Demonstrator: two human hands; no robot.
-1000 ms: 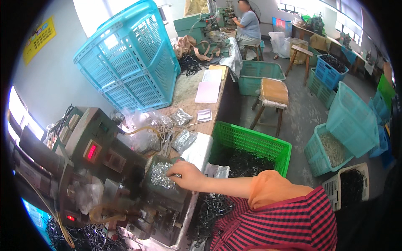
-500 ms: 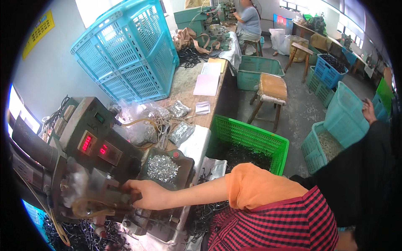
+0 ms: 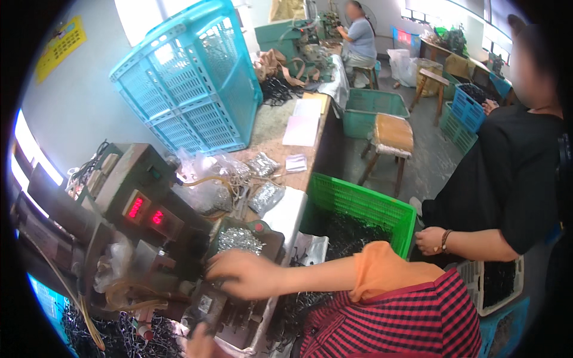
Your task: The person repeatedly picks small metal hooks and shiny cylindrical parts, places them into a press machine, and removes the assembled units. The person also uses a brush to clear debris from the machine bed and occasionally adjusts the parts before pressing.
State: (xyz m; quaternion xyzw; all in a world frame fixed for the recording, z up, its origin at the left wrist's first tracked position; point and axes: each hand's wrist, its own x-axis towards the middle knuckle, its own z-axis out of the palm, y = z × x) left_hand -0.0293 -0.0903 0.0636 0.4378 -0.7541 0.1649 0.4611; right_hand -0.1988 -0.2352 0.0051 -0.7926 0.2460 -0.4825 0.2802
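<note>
My right hand [image 3: 242,273] rests half-curled on the machine [image 3: 149,238], just near the pile of small metal parts [image 3: 239,240]; whether it grips anything, I can't tell. My left hand [image 3: 200,347] is barely visible at the near edge. A slip could catch fingers in the mechanism.

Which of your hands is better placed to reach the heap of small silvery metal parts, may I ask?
Probably right: the right hand lies just below the heap of silvery metal parts; the left hand sits lower, barely in view.
</note>
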